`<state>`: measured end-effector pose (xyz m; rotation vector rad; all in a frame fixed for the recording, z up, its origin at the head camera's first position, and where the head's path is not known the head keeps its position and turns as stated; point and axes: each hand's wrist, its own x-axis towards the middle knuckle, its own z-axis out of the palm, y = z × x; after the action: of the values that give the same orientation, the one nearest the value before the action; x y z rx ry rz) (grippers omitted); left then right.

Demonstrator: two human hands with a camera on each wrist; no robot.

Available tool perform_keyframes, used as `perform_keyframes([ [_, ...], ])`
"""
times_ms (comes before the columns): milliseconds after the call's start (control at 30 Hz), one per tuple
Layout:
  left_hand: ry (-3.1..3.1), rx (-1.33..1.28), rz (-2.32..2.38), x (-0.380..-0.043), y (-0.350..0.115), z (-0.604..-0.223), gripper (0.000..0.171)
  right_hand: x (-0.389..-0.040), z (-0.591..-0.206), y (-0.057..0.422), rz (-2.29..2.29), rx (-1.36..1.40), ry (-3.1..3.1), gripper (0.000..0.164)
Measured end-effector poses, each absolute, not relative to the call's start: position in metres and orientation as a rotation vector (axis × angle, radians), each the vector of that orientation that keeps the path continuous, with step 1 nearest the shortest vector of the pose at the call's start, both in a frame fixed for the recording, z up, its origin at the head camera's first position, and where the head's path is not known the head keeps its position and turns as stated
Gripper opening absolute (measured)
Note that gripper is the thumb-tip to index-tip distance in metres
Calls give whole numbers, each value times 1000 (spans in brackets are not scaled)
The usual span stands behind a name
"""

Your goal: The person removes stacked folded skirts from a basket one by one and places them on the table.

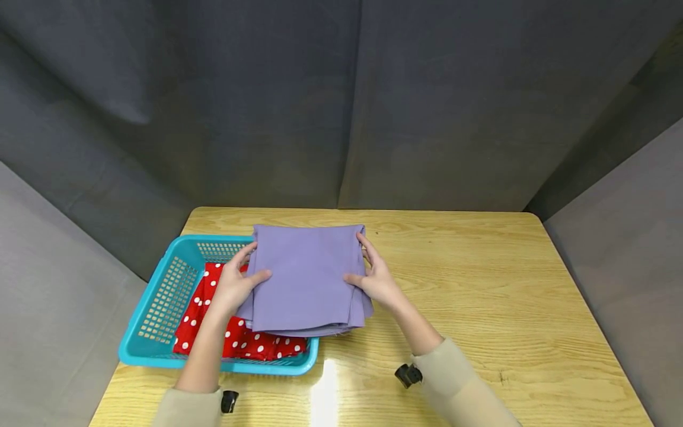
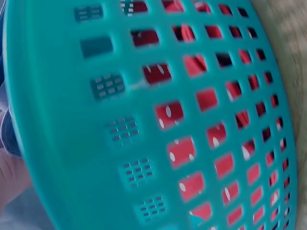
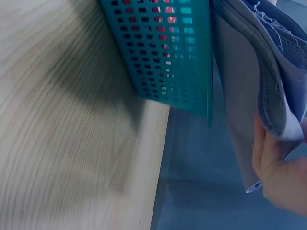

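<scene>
A folded purple cloth (image 1: 306,279) is held flat between both hands, over the right part of a turquoise plastic basket (image 1: 144,360). My left hand (image 1: 233,287) grips its left edge, thumb on top and fingers at the side. On the opposite edge my right hand (image 1: 377,277) pinches the layers, thumb above. In the right wrist view the cloth (image 3: 240,86) shows stacked layers with frayed threads, and the right hand's fingers (image 3: 271,148) are under it. Inside the basket lies a red cloth with white dots (image 1: 240,341), partly hidden by the purple cloth and left arm.
The basket stands on the left of a wooden table (image 1: 480,296). Grey curtains (image 1: 267,118) hang behind the table, and grey panels (image 1: 629,249) flank it. In the left wrist view the basket's perforated wall (image 2: 62,120) fills most of the frame.
</scene>
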<state>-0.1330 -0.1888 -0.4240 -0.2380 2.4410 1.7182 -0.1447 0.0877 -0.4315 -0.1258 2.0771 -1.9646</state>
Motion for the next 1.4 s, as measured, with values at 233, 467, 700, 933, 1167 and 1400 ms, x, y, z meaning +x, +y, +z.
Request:
perform_keyframes([
  [233, 2398, -235, 1788, -133, -173, -426, 67, -143, -433, 106, -1989, -139, 2046, 89],
  [467, 2340, -255, 1846, -132, -157, -428, 68, -142, -438, 122, -2006, -132, 2012, 89],
  [700, 2319, -267, 1881, -131, -143, -431, 67, -141, -442, 139, -1995, -154, 2017, 89],
  [933, 2304, -261, 1953, -129, -128, -434, 67, -138, -443, 154, -1983, -146, 2030, 90],
  [1167, 2330, -250, 1965, -125, -115, -436, 66, -136, -448, 167, -1964, -144, 2053, 89],
  [1400, 2320, -230, 1994, -124, -104, -439, 66, -134, -451, 180, -1964, -168, 2063, 88],
])
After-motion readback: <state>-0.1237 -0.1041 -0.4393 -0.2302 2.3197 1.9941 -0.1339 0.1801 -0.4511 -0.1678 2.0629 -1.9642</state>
